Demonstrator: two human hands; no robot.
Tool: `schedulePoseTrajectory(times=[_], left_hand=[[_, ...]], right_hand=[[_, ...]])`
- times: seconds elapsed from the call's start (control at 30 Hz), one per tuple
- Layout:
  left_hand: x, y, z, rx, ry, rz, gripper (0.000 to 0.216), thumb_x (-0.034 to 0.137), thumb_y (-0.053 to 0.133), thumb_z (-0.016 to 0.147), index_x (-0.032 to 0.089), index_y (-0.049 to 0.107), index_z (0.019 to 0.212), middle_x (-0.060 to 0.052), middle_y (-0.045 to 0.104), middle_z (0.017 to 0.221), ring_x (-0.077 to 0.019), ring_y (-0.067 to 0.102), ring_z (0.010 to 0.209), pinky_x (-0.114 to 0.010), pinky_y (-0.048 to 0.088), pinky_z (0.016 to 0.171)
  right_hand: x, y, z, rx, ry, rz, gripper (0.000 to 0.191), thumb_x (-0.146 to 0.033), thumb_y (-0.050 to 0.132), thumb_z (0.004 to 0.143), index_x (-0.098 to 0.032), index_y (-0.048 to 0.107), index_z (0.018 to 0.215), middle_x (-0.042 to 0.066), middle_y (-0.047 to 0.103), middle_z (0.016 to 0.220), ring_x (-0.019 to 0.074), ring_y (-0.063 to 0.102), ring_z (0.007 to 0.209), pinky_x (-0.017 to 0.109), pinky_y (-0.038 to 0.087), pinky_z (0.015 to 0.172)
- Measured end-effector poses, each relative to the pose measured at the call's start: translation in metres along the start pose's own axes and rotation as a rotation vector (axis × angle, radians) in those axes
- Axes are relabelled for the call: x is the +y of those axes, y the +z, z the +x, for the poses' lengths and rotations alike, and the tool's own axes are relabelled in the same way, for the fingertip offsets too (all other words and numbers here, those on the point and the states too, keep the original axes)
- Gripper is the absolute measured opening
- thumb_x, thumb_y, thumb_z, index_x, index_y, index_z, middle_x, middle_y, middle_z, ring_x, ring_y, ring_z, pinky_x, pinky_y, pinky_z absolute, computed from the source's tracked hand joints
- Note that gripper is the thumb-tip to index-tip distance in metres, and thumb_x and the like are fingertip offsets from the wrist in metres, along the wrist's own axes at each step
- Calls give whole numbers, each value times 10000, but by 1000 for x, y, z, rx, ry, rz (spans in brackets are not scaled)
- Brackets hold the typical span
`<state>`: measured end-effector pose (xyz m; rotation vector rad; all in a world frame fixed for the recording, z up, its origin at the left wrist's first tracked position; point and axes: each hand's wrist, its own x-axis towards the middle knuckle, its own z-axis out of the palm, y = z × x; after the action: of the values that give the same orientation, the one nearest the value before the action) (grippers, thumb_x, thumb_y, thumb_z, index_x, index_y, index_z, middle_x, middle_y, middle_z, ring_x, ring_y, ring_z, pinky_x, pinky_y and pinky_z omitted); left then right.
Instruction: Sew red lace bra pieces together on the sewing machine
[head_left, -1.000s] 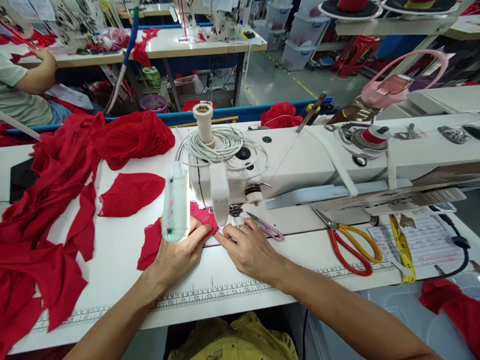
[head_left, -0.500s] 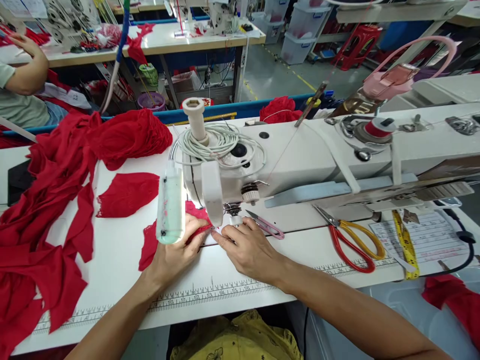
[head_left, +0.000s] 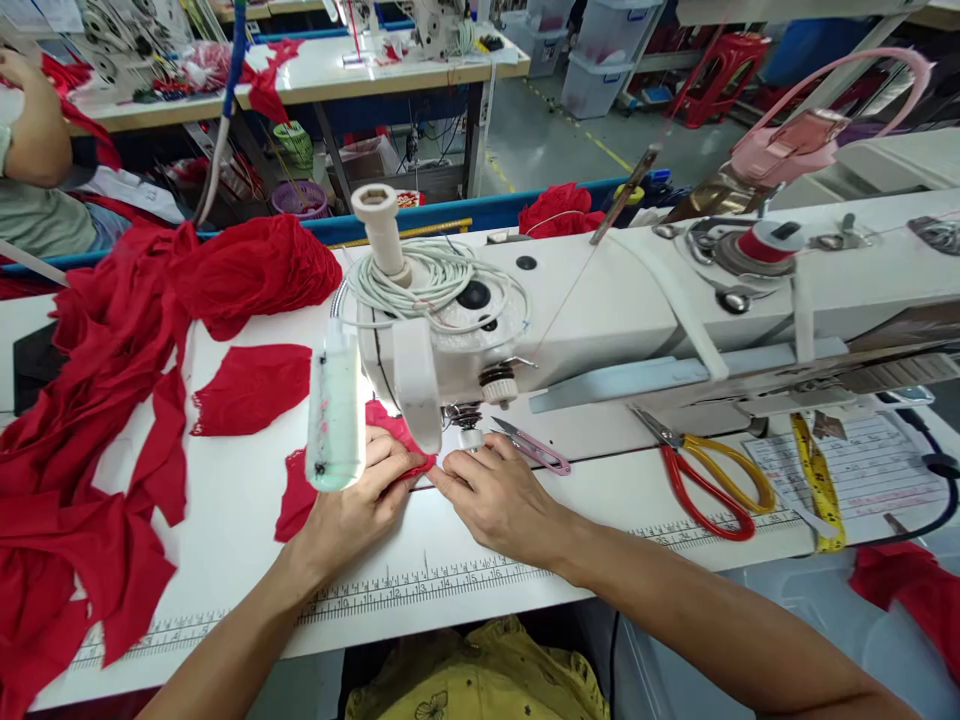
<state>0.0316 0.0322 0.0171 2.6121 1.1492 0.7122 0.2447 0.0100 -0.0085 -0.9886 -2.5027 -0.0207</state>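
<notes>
A small red lace piece lies on the white table under the head of a white sewing machine. My left hand rests flat on this piece, fingers stretched toward the needle. My right hand lies flat just right of the presser foot, fingertips pressing the fabric edge. A pale green lamp hangs in front of the machine head and hides part of the fabric. Pink thread snips lie just behind my right hand.
Red-and-yellow scissors, a yellow tape measure and a paper form lie to the right. A cut red piece and heaps of red fabric fill the left. Another person's arm shows at far left.
Both hands stay almost in place on the red piece at the needle. The view has tilted slightly, shifting everything a little lower and left.
</notes>
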Motion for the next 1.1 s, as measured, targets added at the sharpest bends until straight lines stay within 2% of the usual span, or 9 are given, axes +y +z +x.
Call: schedulePoseTrajectory(times=[0.13, 0.4, 0.57, 0.8, 1.1], left_hand=[[-1, 0, 0, -1, -7, 20, 185, 107, 523, 950, 175, 681, 884, -23, 623, 760, -186, 567, 867, -338, 432, 858], [-5, 4, -3, -18, -27, -21, 200, 118, 526, 971, 211, 700, 1009, -2, 663, 773, -155, 559, 797, -293, 440, 760], [-6, 4, -3, 85, -71, -111, 161, 171, 544, 973, 194, 701, 1000, -18, 660, 800, -149, 582, 765, -297, 468, 727], [-1, 6, -6, -44, -107, -80, 244, 126, 497, 975, 205, 722, 1028, -22, 700, 897, -130, 601, 781, -251, 469, 711], [-1, 4, -2, -27, -37, -87, 258, 73, 496, 954, 183, 727, 993, -19, 690, 782, -152, 603, 819, -267, 485, 772]], right_hand=[[-1, -1, 0, -2, 9, -4, 296, -15, 457, 883, -135, 654, 1070, 40, 577, 838, 182, 400, 745, 365, 285, 802], [-1, -1, 0, -5, 12, 0, 292, -20, 446, 900, -127, 650, 1080, 45, 591, 852, 185, 408, 755, 367, 291, 799], [-1, -1, -1, -8, 8, -1, 298, -39, 453, 918, -114, 635, 1142, 53, 600, 881, 192, 430, 781, 372, 293, 813], [-1, -1, 0, -30, 10, -11, 267, -29, 468, 888, -130, 645, 1059, 42, 586, 856, 196, 416, 773, 379, 295, 798], [-2, -2, 0, -30, 9, -26, 287, -11, 481, 850, -134, 649, 1046, 37, 580, 845, 191, 406, 768, 372, 288, 797]])
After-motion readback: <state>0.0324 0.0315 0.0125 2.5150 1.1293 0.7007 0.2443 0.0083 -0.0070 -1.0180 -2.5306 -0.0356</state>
